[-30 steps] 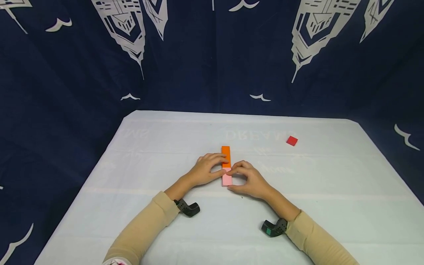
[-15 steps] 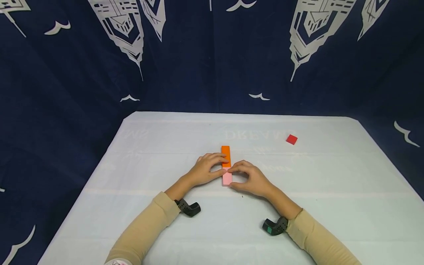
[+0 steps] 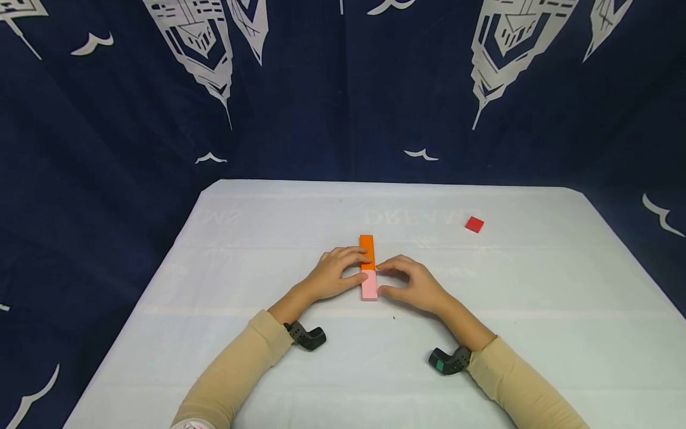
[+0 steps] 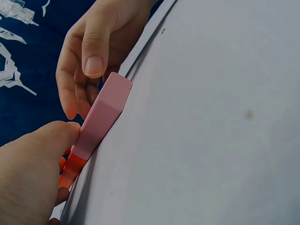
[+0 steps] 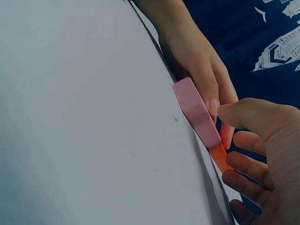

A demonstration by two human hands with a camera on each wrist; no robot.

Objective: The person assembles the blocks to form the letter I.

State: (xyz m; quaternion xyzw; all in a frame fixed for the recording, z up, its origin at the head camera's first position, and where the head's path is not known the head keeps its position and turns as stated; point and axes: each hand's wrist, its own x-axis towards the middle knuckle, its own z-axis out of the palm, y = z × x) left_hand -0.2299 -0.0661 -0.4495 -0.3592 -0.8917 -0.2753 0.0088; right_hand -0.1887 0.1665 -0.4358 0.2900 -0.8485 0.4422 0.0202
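Dark blue cloth printed with white shapes hung behind and beside a table (image 3: 268, 357) covered in a pale sheet. Near the middle of that table lay a pink block (image 3: 368, 285) and an orange block (image 3: 367, 251), set end to end so they formed one straight bar; its long axis ran from the near edge toward the far edge, pink piece nearer the person. The left hand (image 3: 333, 275) sat on the bar's left side, fingers curled over the orange block and thumb against the pink block's left flank, so it gripped the pair at the join. The right hand (image 3: 412, 284) lay just to the right, fingers loosely bent; its fingertips (image 3: 382, 268) reached toward the seam and its thumb sat close by the pink block's right flank. From the wrist views, whether that thumb touched could not be told, and it seemed to clasp nothing. Both hands were about equally near the bar, one on each long side. A small red square (image 3: 474, 224) lay well apart toward the far right corner.
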